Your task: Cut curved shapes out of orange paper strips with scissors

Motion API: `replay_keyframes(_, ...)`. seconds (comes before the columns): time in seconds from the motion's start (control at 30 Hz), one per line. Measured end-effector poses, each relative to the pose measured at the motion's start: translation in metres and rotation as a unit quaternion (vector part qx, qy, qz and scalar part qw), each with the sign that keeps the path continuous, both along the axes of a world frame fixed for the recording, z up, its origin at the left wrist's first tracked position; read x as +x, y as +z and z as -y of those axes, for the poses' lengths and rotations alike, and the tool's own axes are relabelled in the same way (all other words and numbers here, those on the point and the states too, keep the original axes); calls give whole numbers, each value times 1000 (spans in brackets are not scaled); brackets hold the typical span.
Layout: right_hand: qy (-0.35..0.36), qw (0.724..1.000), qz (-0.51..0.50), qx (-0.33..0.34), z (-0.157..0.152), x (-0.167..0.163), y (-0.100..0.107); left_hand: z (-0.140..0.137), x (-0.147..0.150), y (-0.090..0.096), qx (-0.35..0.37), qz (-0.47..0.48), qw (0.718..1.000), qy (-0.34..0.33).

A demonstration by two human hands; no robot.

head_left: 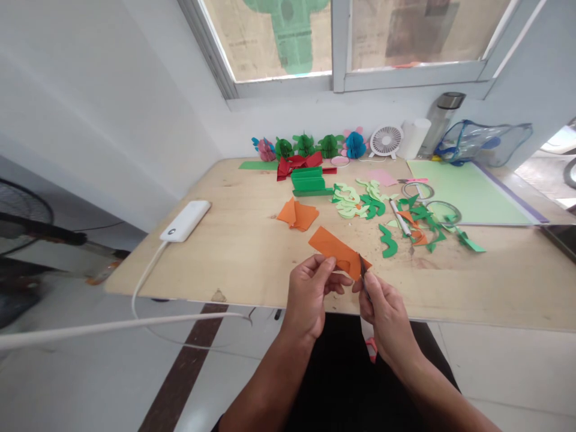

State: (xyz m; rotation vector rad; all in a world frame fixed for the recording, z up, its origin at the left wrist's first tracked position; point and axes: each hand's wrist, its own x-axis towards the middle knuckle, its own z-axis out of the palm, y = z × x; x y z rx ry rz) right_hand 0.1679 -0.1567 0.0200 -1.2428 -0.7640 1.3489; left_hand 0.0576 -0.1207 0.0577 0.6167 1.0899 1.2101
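Observation:
Near the table's front edge, my left hand (pixel 310 288) pinches a piece of orange paper (pixel 330 245) between thumb and fingers. My right hand (pixel 382 306) is closed around a pair of scissors (pixel 362 270), whose dark blades lie across the right end of that paper. The scissors' handles are mostly hidden by my fingers. Just beyond my left hand lies a small stack of orange paper pieces (pixel 302 216). A wavy green paper cutout (pixel 387 241) rests to the right of the held sheet.
Light green cutouts (pixel 348 201), green scraps (pixel 427 222), a white pen (pixel 399 217) and tape rings (pixel 443 212) cover the right middle. Folded green paper (pixel 308 181) and red paper (pixel 299 164) lie behind. Paper figures (pixel 305 145) and a small fan (pixel 386 141) line the wall. A power bank (pixel 185 222) sits left.

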Motion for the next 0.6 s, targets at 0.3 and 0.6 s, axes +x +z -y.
replay_keyframes(0.3,-19,999,-24,13,-1,-2,-7,1,2,0,-5,10,1000,3)
replay_keyframes(0.6,-18,1000,-18,7,1,-3,-5,1,2,-1,-2,14,1000,3)
